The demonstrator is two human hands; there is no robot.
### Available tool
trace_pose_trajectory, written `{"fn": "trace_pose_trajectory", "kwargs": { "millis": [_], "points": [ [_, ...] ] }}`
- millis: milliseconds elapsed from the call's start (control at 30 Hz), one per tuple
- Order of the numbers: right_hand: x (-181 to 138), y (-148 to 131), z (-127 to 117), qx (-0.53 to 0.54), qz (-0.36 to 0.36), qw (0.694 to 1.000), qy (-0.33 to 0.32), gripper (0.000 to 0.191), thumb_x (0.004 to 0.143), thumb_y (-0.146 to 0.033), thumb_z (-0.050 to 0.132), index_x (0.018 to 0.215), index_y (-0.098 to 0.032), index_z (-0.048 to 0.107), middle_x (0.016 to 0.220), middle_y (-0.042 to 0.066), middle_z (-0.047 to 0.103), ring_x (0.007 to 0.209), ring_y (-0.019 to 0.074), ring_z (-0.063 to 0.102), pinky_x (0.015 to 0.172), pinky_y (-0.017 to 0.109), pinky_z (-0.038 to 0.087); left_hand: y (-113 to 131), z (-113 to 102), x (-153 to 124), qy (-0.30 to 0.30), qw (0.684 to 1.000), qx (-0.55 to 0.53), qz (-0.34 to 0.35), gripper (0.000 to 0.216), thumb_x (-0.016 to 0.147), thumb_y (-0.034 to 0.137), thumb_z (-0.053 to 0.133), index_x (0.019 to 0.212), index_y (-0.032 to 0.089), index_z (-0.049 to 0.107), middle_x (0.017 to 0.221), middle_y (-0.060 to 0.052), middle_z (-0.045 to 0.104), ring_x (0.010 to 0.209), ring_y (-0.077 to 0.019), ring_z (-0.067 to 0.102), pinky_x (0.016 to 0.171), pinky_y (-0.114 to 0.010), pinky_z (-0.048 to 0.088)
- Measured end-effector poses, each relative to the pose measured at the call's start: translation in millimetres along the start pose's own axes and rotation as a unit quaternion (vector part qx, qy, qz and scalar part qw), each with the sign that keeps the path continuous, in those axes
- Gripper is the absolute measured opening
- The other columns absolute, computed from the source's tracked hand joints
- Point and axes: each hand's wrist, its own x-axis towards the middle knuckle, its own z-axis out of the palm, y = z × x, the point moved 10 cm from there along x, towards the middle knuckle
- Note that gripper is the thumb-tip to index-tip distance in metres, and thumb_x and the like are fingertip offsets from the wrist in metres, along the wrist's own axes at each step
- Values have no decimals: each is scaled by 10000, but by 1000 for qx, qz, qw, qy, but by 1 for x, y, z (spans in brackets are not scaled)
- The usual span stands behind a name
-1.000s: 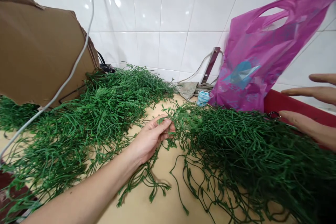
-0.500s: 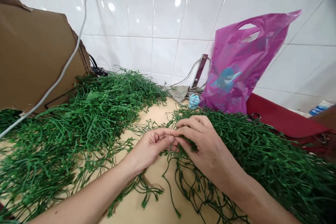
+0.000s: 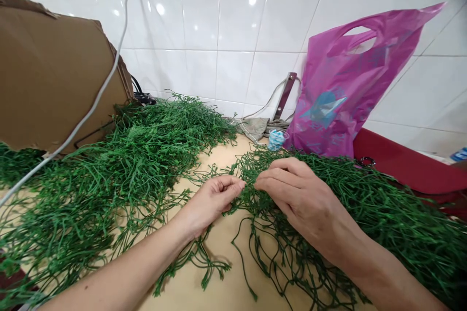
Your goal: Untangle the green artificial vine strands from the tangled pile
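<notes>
- A white tiled wall (image 3: 233,14) is seen across the top of the view, from 9 to 3 o'clock.
- A pale tan tabletop (image 3: 189,286) is spread below it, and everything listed here is placed on or beside it.
- A torn cardboard sheet (image 3: 54,73) is propped at 10 o'clock, leaning against the wall.
- A magenta plastic carrier bag (image 3: 339,87) is seen at 2 o'clock, its handle end tilted toward 1 o'clock.
- A red panel (image 3: 401,160) is laid at 3 o'clock, partly behind the vines.
- A left heap of artificial vines (image 3: 109,170) is laid with its long axis running from 1 to 8 o'clock.
- A right heap of artificial vines (image 3: 383,218) is stretched from the centre toward 4 o'clock, with loose strands trailing toward 6 o'clock.
- The left hand (image 3: 213,201) is held at the inner edge of the gap between heaps, fingers curled toward the thumb; whether a strand is pinched cannot be told.
- The right hand (image 3: 302,194) is held over the right heap, fingers curved among the strands; a firm grip cannot be confirmed.
- A white cable (image 3: 105,90) is draped down from 11 o'clock toward 9 o'clock.
- A grey cloth (image 3: 253,129) and a blue-filled clear cup (image 3: 276,140) are placed by the wall at 12 o'clock.
</notes>
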Motion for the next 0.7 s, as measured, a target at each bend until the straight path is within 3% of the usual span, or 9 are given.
{"fn": "trace_pose_trajectory", "kwargs": {
  "millis": [167, 267, 367, 500, 700],
  "points": [
    [1, -21, 3, -58, -33, 998, 15, 268, 984, -105, 431, 879, -214, 652, 880, 32, 722, 951, 222, 545, 808, 379, 410, 0, -11, 2, 56, 995, -87, 12, 353, 705, 463, 813, 700, 158, 635, 557, 74, 376, 516, -70, 292, 498, -202, 239],
    [1, -44, 17, -102, -87, 991, 17, 227, 955, -98, 472, 837, -193, 641, 861, 24, 728, 893, 212, 553, 802, 381, 389, -1, -15, 2, 81, 978, -192, 10, 316, 651, 377, 871, 743, 156, 665, 593, 64, 476, 543, -59, 387, 548, -167, 336],
    [-1, -47, 34, -139, -102, 985, -13, 193, 908, -68, 515, 812, -176, 643, 829, 27, 718, 872, 214, 560, 820, 374, 385, -2, -18, 4, 95, 964, -247, 12, 317, 610, 318, 903, 810, 155, 718, 721, 38, 592, 607, -51, 476, 588, -153, 391],
    [-1, -33, 34, -93, -69, 993, -26, 173, 938, -93, 505, 912, -178, 654, 886, 29, 730, 933, 225, 586, 841, 362, 393, 2, -19, 6, 80, 971, -224, 25, 309, 632, 337, 891, 823, 156, 729, 787, 26, 623, 659, -57, 519, 614, -159, 416],
    [5, -26, -3, 27, 41, 996, 69, 161, 1001, -296, 508, 1080, -210, 618, 977, 31, 726, 968, 203, 610, 852, 353, 433, 20, -18, 6, 53, 991, -84, 86, 249, 734, 351, 811, 741, 148, 667, 692, 33, 589, 652, -79, 499, 652, -191, 399]
  ]
}}
